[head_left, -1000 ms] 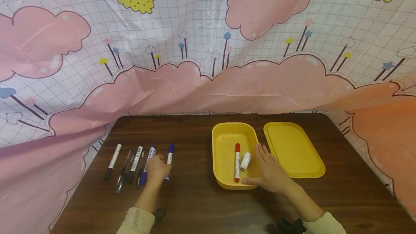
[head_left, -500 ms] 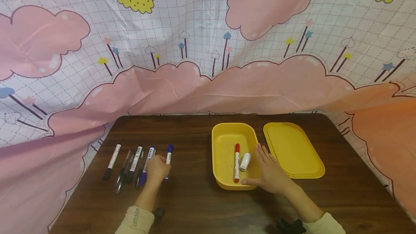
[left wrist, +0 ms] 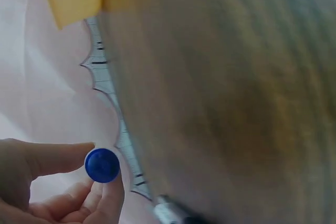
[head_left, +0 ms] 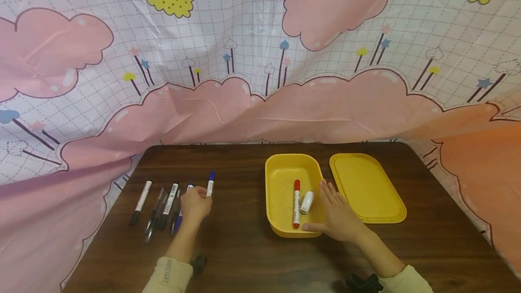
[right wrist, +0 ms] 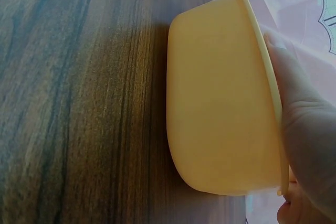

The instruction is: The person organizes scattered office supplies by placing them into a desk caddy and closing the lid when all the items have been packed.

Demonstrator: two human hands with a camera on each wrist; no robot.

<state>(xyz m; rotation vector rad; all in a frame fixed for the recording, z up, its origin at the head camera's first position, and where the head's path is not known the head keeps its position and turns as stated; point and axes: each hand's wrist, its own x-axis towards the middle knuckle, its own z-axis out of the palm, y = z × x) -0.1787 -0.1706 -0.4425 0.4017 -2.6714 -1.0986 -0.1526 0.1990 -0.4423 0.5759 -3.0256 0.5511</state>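
Note:
My left hand (head_left: pixel 196 203) pinches a white marker with a blue end (head_left: pixel 210 185) between thumb and fingers. In the left wrist view the marker's round blue end (left wrist: pixel 102 165) faces the camera. The hand partly covers another blue-ended marker (head_left: pixel 179 220) lying beside it. My right hand (head_left: pixel 339 216) rests on the yellow box (head_left: pixel 272 211), fingers straight along its right rim and thumb over the near rim. Inside the box lie a red marker (head_left: pixel 296 205) and a short white object (head_left: pixel 307 202). The right wrist view shows the box's outer wall (right wrist: pixel 220 98) beneath the thumb.
Left of my left hand lie a black-ended marker (head_left: pixel 140 202), another black-ended marker (head_left: pixel 168 206) and several dark pens (head_left: pixel 154 214). A yellow lid (head_left: pixel 368 189) lies right of the box. Patterned cloth (head_left: pixel 252 112) hangs behind the dark wooden table (head_left: pixel 244 261).
My left hand has taken the blue-ended marker, which has shifted slightly away from me and seems lifted. My right hand and the box have stayed in place.

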